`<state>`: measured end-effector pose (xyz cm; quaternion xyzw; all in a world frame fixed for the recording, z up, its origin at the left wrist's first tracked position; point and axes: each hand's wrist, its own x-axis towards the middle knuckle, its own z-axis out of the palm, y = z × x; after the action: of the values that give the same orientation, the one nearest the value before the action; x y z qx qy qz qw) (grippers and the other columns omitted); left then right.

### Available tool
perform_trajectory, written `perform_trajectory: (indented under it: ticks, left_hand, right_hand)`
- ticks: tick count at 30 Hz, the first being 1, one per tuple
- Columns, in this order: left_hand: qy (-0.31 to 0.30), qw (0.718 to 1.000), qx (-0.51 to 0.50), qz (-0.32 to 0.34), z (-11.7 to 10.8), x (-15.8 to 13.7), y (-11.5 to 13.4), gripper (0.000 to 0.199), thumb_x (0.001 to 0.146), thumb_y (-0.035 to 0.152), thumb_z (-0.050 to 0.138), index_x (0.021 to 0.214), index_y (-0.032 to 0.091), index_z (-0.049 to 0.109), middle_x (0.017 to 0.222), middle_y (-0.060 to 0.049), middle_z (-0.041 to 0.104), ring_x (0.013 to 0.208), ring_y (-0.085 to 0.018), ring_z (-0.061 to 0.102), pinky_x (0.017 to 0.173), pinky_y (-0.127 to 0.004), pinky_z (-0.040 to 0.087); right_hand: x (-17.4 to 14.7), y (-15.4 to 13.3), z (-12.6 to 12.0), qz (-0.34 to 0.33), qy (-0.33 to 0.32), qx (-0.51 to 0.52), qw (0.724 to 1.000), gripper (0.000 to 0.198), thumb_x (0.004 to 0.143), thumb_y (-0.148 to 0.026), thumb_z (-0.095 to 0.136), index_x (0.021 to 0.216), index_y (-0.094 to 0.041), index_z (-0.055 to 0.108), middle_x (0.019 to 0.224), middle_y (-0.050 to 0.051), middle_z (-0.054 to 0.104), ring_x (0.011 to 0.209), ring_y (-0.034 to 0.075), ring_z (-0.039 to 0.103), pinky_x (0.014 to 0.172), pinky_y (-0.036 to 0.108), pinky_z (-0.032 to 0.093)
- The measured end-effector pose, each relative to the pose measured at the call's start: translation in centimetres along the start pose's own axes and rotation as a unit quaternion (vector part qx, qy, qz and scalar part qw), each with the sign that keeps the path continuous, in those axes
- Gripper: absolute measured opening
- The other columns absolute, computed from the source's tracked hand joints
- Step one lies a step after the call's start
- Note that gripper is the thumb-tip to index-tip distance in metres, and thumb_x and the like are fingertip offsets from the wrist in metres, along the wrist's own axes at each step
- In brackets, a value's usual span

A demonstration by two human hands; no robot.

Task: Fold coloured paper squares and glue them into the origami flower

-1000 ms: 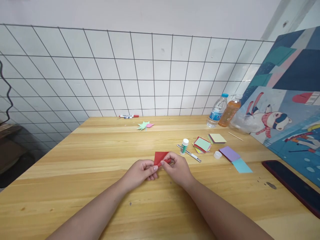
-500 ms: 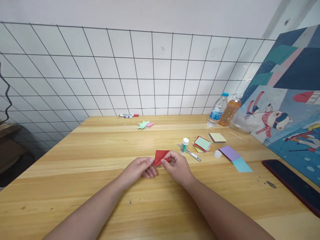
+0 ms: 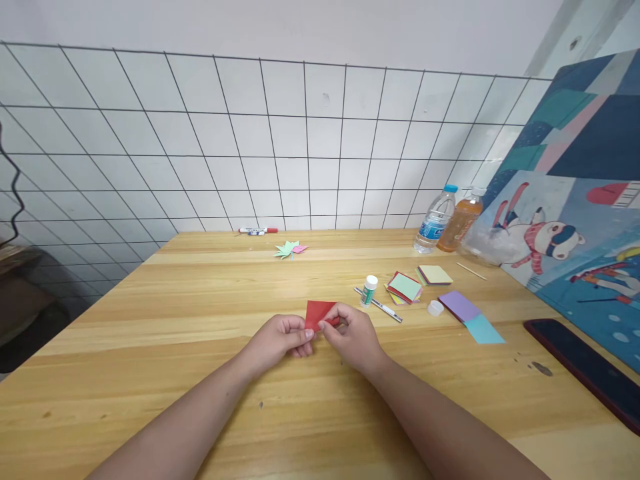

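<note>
A small sheet of red paper (image 3: 317, 313) is held between my two hands, just above the wooden table (image 3: 240, 413). My left hand (image 3: 284, 335) pinches its lower left corner, thumb on top. The thumb and fingers of my right hand (image 3: 351, 332) grip the paper's right side, where an edge looks folded over; the fingers cover part of it. Beyond my right hand stands a white and green glue stick (image 3: 369, 291). Next to it lies a slim silver utility knife (image 3: 387, 311).
Right of the glue stick are two stacks of coloured paper (image 3: 405, 287) (image 3: 435, 275), a clear cap (image 3: 435, 308), purple and blue sheets (image 3: 461, 307), a wooden stick (image 3: 471, 271) and a phone (image 3: 583, 370). Two bottles (image 3: 434, 223), a folded paper piece (image 3: 288, 250) and markers (image 3: 259, 231) stand or lie farther back.
My left thumb has come down onto the lower left corner of the red paper. The paper and my right fingers have shifted slightly left.
</note>
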<state>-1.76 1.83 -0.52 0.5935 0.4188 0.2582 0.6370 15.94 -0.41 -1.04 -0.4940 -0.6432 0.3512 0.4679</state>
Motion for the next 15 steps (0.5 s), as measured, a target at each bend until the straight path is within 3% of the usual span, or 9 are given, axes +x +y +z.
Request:
perform_trajectory:
  ticks: [6, 12, 15]
  left_hand:
    - [-0.021, 1.000, -0.015, -0.012, -0.5, -0.2, 0.1, 0.030, 0.071, 0.043, 0.069, 0.073, 0.014, 0.068, 0.070, -0.005, 0.071, 0.059, -0.011, 0.059, 0.059, -0.022, 0.044]
    - [0.005, 0.992, -0.127, -0.024, -1.5, -0.1, -0.2, 0.033, 0.072, 0.042, 0.069, 0.089, 0.014, 0.067, 0.078, -0.008, 0.072, 0.065, -0.013, 0.062, 0.064, -0.023, 0.047]
    - [-0.002, 0.995, -0.095, -0.014, -1.2, -0.1, -0.1, 0.033, 0.075, 0.045, 0.066, 0.087, 0.014, 0.067, 0.078, -0.008, 0.072, 0.066, -0.012, 0.062, 0.064, -0.023, 0.047]
  right_hand:
    - [0.1, -0.1, -0.2, 0.003, 0.007, 0.003, 1.000, 0.013, 0.075, -0.029, 0.057, 0.068, -0.018, 0.054, 0.064, -0.001, 0.059, 0.054, 0.011, 0.052, 0.049, 0.020, 0.039]
    - [0.3, 0.1, -0.6, 0.004, 0.044, 0.026, 0.999, 0.015, 0.075, -0.031, 0.058, 0.069, -0.018, 0.052, 0.065, -0.001, 0.057, 0.055, 0.011, 0.049, 0.049, 0.020, 0.038]
    - [0.1, 0.0, -0.5, -0.003, 0.041, 0.018, 0.999, 0.014, 0.075, -0.030, 0.058, 0.068, -0.018, 0.052, 0.064, -0.001, 0.057, 0.055, 0.011, 0.050, 0.050, 0.020, 0.038]
